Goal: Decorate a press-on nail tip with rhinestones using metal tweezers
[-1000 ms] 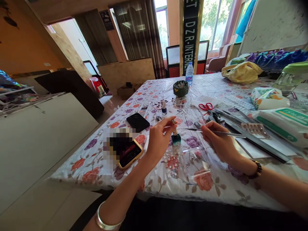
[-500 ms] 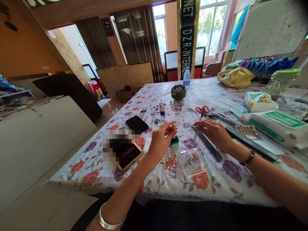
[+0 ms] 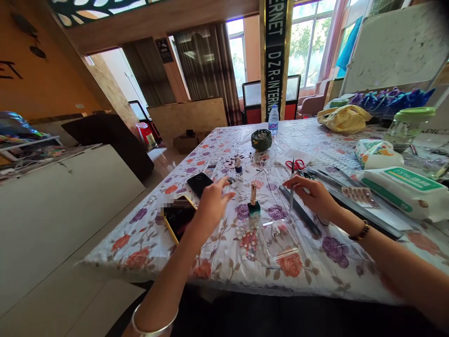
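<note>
Currently, the left hand (image 3: 211, 202) hovers released, fingers spread, while the right hand (image 3: 313, 194) pinches 1 thin tool (image 3: 291, 200) nearly upright. Between the hands stands 1 capped green bottle (image 3: 254, 209), apart from them.

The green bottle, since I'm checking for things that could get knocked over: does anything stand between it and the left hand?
Nothing visible does: between the left hand and the green bottle, only flowered tablecloth shows.

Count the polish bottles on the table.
2. Green bottle between the left hand and right hand; dark blue bottle farther back, slightly left. Another could be hidden behind a hand.
</note>
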Demonstrator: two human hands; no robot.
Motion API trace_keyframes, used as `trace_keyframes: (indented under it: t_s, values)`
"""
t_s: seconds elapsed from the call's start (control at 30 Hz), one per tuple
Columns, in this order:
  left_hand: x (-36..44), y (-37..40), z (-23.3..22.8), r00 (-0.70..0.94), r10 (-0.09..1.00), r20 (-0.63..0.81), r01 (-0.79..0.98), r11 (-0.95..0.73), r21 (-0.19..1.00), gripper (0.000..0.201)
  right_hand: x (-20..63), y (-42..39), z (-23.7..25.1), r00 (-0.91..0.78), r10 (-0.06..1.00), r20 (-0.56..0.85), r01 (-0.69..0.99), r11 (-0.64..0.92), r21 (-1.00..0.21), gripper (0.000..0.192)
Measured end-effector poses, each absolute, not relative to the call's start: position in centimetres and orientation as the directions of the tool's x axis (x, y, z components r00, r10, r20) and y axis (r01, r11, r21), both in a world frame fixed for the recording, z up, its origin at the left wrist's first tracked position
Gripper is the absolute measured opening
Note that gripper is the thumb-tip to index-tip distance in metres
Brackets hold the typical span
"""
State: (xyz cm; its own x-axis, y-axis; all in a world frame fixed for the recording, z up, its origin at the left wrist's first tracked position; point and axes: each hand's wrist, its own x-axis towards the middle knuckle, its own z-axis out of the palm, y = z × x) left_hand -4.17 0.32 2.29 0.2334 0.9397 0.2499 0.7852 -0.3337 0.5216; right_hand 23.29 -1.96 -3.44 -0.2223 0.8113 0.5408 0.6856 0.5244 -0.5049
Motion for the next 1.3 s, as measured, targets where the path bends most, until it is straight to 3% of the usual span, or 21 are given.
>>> trace_keyframes:
  t_s: [0.1,0.2,0.4,0.6,0.77,0.87,0.93,1.13,1.3]
  values:
    - [-6.3,1.0,2.4,0.153,0.981,0.119,0.901,-0.188,0.392,0.028,22.9,-2.3,-3.3,-0.176,0.815,0.552,0.632,0.524,-0.572,0.023]
    - [-7.3,1.4,1.3,0.123,0.992,-0.001,0.947,-0.117,0.3,0.03,22.5,-2.4,-3.5,-0.128,0.805,0.579,0.597,0.529,-0.603,0.023]
    - [-7.2,1.6,-0.1,0.166,0.98,-0.11,0.953,-0.13,0.273,0.03,21.9,-2.6,-3.6,-0.086,0.736,0.672,0.579,0.586,-0.568,0.017]
    - [-7.0,0.2,2.8,0.217,0.976,-0.017,0.892,-0.191,0.411,0.022,22.0,-3.9,-4.1,-0.085,0.547,0.833,0.564,0.716,-0.412,0.022]
    - [-5.7,-3.0,6.1,0.326,0.942,0.077,0.714,-0.299,0.633,0.022,21.9,-6.1,-3.8,-0.311,0.374,0.874,0.547,0.822,-0.158,0.033]
    - [-4.4,-4.6,6.6,0.406,0.911,0.069,0.406,-0.248,0.88,0.024,21.5,-7.0,-3.2,-0.468,0.356,0.809,0.553,0.832,-0.046,0.043]
    - [-3.7,-5.1,6.4,0.412,0.91,0.047,0.248,-0.162,0.955,0.027,21.3,-7.3,-2.8,-0.508,0.359,0.783,0.57,0.822,-0.007,0.047]
    - [-2.6,-5.5,6.1,0.392,0.919,0.046,0.068,-0.079,0.995,0.036,21.1,-6.7,-2.9,-0.507,0.353,0.786,0.601,0.799,0.029,0.043]
    - [-2.7,-5.8,6.5,0.416,0.909,0.025,0.045,-0.048,0.998,0.041,20.8,-6.4,-2.9,-0.493,0.371,0.787,0.606,0.796,0.004,0.041]
